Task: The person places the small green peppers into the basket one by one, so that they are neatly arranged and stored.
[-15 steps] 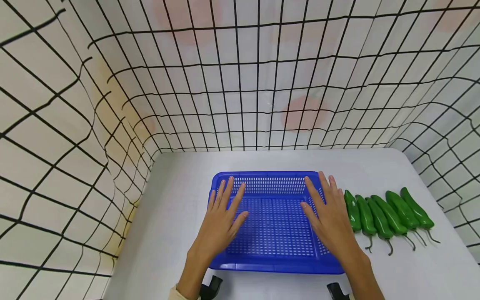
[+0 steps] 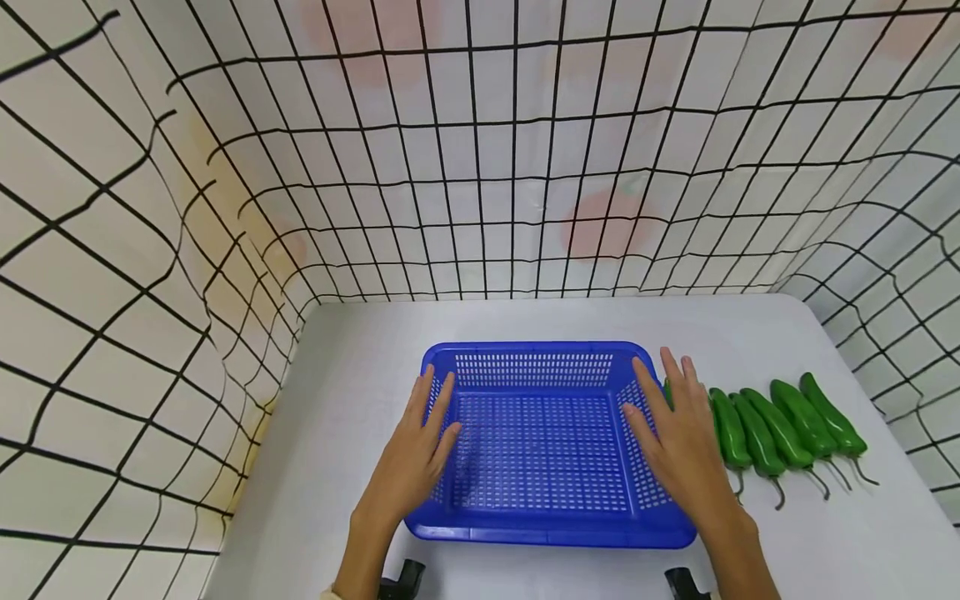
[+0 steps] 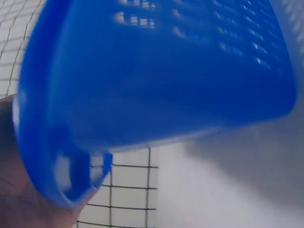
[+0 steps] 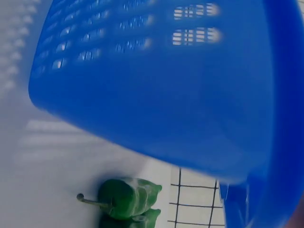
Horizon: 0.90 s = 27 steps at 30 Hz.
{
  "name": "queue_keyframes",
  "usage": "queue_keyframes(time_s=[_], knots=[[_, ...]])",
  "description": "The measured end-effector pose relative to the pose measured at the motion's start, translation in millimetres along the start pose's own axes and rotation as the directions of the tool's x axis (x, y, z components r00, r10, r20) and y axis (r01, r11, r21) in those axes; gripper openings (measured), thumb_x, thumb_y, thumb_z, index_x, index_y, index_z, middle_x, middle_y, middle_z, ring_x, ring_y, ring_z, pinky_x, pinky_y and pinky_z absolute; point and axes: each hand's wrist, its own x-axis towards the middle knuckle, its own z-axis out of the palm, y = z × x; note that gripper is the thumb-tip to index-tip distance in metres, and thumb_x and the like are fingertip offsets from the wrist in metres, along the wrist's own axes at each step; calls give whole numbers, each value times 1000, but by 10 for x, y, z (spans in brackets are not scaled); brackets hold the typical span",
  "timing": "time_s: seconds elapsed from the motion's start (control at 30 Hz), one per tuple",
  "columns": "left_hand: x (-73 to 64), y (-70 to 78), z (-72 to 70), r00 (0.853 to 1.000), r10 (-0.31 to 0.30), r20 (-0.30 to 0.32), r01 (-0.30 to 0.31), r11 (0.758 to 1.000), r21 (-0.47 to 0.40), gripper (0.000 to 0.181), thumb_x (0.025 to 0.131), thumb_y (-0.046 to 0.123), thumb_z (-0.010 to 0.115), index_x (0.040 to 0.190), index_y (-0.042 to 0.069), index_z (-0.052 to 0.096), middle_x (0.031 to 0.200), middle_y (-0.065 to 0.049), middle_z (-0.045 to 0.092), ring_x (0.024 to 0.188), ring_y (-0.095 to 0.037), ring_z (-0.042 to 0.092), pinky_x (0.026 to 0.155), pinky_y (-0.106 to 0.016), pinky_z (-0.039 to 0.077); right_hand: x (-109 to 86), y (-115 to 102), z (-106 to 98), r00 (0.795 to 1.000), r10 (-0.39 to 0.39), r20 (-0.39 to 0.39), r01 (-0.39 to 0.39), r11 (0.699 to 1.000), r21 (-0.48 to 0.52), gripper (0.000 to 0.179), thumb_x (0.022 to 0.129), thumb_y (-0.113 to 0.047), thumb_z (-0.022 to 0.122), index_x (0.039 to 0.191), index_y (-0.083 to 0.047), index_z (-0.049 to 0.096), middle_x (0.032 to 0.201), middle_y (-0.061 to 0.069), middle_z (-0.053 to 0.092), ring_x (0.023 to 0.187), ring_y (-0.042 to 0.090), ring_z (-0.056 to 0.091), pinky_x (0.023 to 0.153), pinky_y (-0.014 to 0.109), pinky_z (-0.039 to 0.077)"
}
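A blue rectangular plastic basket (image 2: 536,450) with slotted walls and a perforated floor stands on the white table, with nothing inside. My left hand (image 2: 405,467) is at its left side, fingers spread and extended over the rim. On the opposite side my right hand (image 2: 684,457) overlaps the right rim, its fingers also straight and apart. Each wrist view is filled by the basket's outer wall, the left one (image 3: 166,85) and the right one (image 4: 152,99). Part of the left hand (image 3: 19,199) shows beside the rim in the left wrist view.
Several green peppers (image 2: 780,429) lie in a row right of the basket, stems toward me; the right hand partly covers the nearest. Black wire grid (image 2: 513,179) encloses the white table (image 2: 337,400) at the back and sides. Black wrist mounts (image 2: 405,579) show at the bottom.
Both hands have moved outward, the left one leftward and the right one rightward, from over the basket's interior toward its side rims. The peppers stay where they were.
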Motion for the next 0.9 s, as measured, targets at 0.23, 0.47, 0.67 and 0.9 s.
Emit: queue_keyframes(time_s=[0.23,0.47,0.67,0.9], knots=[[20,-201,47,991,-102,-88,79,969,-236,53,105,16,47,156,12,33,162,-12,25,143,-35,34,107,-56,36,25,113,-48,999,30,-38,-29,999,21,50,98,-23,58,144,-3,51,163,19,19,151,39,4,112,71,7],[23,-317,174,962,-220,-161,120,872,-475,47,102,5,46,149,5,43,144,-17,48,129,-36,52,101,-54,46,19,254,-33,997,68,-22,-66,995,74,44,100,-24,56,139,-3,55,160,22,24,149,43,9,108,75,12],[11,-383,277,937,-313,-155,164,786,-596,47,102,4,44,149,12,45,126,-17,63,105,-32,65,82,-48,57,58,384,6,994,111,10,-111,974,195,42,102,-22,53,138,-1,55,155,25,29,144,51,18,103,79,17],[9,-233,162,926,-356,-125,204,752,-627,47,102,-1,40,148,7,43,117,-25,63,96,-38,66,71,-39,57,123,540,22,986,147,79,-163,947,276,42,104,-19,47,142,0,50,147,31,38,133,55,33,97,76,28]])
